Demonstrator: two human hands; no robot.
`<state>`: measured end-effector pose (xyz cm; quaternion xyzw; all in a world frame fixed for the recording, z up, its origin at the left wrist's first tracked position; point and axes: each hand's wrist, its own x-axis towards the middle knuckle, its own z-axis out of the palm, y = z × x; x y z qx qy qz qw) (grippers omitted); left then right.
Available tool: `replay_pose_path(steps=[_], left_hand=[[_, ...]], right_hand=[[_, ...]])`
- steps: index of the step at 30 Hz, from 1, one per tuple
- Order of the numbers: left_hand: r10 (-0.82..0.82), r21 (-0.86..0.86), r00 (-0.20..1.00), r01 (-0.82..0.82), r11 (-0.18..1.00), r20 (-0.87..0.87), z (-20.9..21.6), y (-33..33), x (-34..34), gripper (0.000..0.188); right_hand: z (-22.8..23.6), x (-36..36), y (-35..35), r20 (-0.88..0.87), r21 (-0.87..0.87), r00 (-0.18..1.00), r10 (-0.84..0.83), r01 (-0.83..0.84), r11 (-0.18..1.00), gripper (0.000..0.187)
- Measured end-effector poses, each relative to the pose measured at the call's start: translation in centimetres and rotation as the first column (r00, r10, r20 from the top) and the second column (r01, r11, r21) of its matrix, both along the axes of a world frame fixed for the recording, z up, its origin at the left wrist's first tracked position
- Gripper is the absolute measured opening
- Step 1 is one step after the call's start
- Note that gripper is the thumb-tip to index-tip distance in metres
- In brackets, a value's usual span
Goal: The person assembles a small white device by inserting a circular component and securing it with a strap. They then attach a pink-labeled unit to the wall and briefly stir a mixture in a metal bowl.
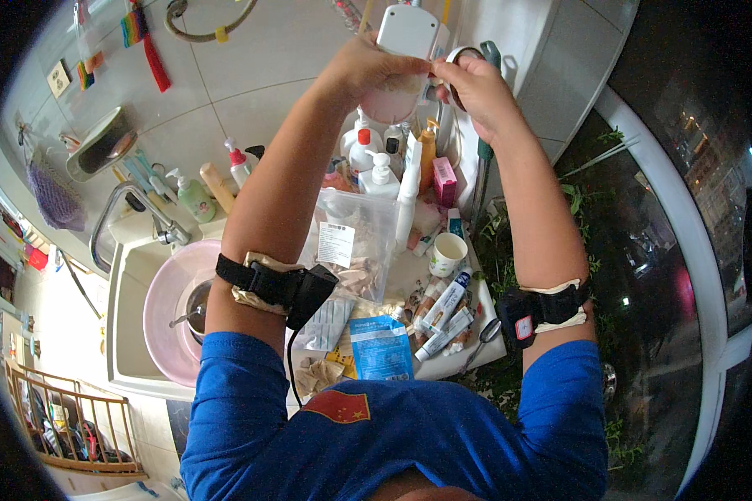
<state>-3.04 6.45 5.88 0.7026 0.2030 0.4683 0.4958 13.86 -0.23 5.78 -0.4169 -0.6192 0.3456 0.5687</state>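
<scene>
Both my arms reach up to the far wall. My left hand (pixel 374 67) is closed beside a white box-shaped device (pixel 409 32), its fingertips pinched together toward my right hand. Just below that hand is a translucent, pinkish rounded container (pixel 391 102); whether my fingers touch it is unclear. In my right hand (pixel 481 90) is a ring-shaped roll of tape (pixel 456 55), gripped between thumb and fingers. The fingertips of both hands nearly meet beside the device, and what lies between them is too small to make out.
Pump bottles (pixel 380 177), a pink box (pixel 444 182), a paper cup (pixel 449 253), tubes (pixel 445 301), a clear zip bag (pixel 351 242) and a blue packet (pixel 381 346) crowd the counter. At left, a pink basin (pixel 163 313) sits in the sink (pixel 125 334) under a faucet (pixel 171 230).
</scene>
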Motion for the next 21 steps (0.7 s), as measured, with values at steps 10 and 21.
replay_pose_path(steps=[10,21], left_hand=[[-0.019,-0.007,0.998,0.020,1.000,0.058,-0.3,-0.8,0.9,0.042],[0.191,0.106,0.953,-0.220,0.970,0.235,-1.5,-2.3,1.6,0.041]], right_hand=[[-3.1,-1.1,1.5,-0.503,-0.066,0.864,0.005,-0.045,0.997,0.014],[-3.3,-2.1,-0.4,-0.274,0.150,0.921,-0.278,0.326,0.934,0.035]])
